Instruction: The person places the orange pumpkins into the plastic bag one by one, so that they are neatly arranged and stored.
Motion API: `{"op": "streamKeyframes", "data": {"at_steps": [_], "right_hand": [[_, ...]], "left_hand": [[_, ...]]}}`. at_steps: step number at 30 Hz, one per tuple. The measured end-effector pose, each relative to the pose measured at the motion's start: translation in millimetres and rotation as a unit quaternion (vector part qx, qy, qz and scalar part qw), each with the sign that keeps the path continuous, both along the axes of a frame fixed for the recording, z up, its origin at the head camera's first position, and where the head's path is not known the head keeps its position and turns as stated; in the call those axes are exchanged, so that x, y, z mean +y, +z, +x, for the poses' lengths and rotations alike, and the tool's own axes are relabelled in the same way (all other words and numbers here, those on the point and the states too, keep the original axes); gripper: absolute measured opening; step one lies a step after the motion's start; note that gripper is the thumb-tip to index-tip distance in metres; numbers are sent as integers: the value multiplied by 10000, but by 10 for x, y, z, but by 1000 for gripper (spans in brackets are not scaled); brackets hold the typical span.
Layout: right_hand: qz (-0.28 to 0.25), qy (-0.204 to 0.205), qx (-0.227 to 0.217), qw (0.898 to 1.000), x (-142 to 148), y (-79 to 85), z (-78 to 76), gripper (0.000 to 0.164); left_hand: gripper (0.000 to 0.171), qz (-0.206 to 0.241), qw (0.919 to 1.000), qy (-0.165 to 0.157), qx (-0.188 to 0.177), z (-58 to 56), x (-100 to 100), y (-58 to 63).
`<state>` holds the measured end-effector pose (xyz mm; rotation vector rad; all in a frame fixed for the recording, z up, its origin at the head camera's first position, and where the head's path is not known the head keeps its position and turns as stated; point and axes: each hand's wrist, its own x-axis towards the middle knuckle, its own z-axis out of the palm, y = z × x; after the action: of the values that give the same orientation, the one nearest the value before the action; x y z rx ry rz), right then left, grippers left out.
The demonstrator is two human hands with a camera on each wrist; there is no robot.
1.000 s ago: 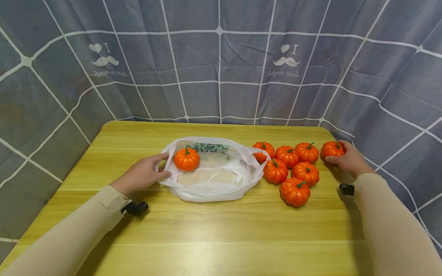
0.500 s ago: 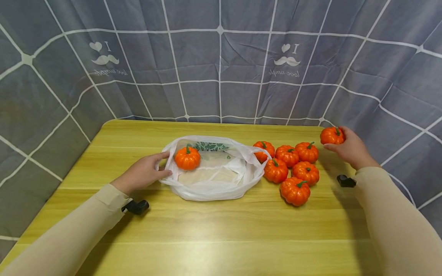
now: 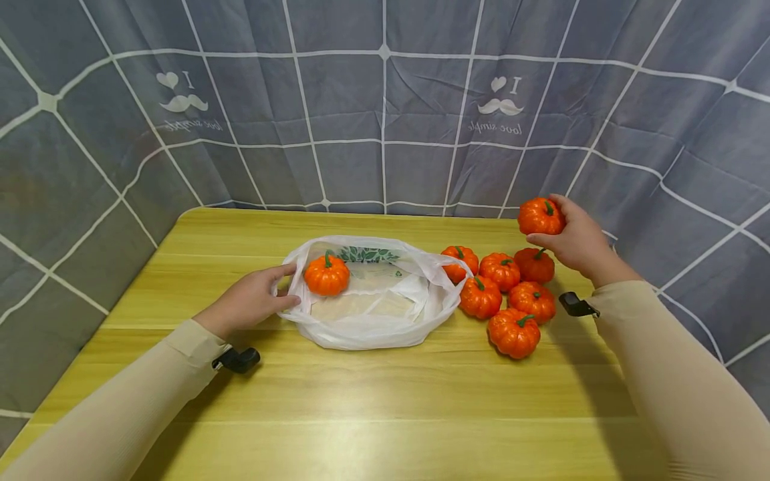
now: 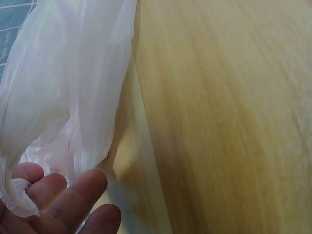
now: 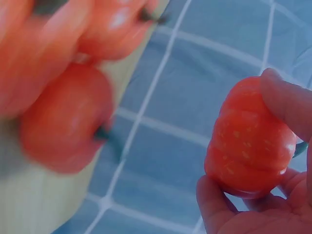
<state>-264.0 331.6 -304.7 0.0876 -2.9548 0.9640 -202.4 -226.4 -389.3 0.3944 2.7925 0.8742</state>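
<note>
My right hand [image 3: 582, 242] grips a small orange pumpkin [image 3: 537, 217] with a green stem, raised above the back of the pumpkin group. In the right wrist view, thumb and fingers clasp the ribbed sides of that pumpkin [image 5: 251, 141]. A white plastic bag [image 3: 361, 339] lies with its mouth spread wide, and one pumpkin [image 3: 327, 277] sits inside at its left. My left hand [image 3: 252, 304] holds the bag's left edge. Up close in the left wrist view, a twisted strip of the bag [image 4: 73, 63] runs over the curled fingers [image 4: 78, 200].
Several more pumpkins [image 3: 515, 334] cluster on the wooden table [image 3: 385, 414] just right of the bag; the bag's right handle [image 3: 448, 267] overlaps the nearest ones. A grey checked curtain [image 3: 337, 100] hangs behind the table and along both sides.
My right hand has lifted the pumpkin from the table's right edge and carried it up and leftward. The left hand and the bag have stayed in place.
</note>
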Motion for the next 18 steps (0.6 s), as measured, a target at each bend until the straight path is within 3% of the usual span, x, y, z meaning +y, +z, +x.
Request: {"op": "streamKeyframes", "data": {"at_steps": [9, 13, 18], "right_hand": [[-257, 682, 12, 9973, -634, 173, 133, 94], [-486, 935, -30, 9944, -875, 181, 190, 91], [-372, 1301, 92, 9908, -1163, 135, 251, 89]], "left_hand": [[79, -32, 10000, -26, 49, -14, 3, -4], [78, -32, 10000, -32, 61, -15, 5, -4], [78, 16, 9999, -45, 103, -12, 6, -10]]}}
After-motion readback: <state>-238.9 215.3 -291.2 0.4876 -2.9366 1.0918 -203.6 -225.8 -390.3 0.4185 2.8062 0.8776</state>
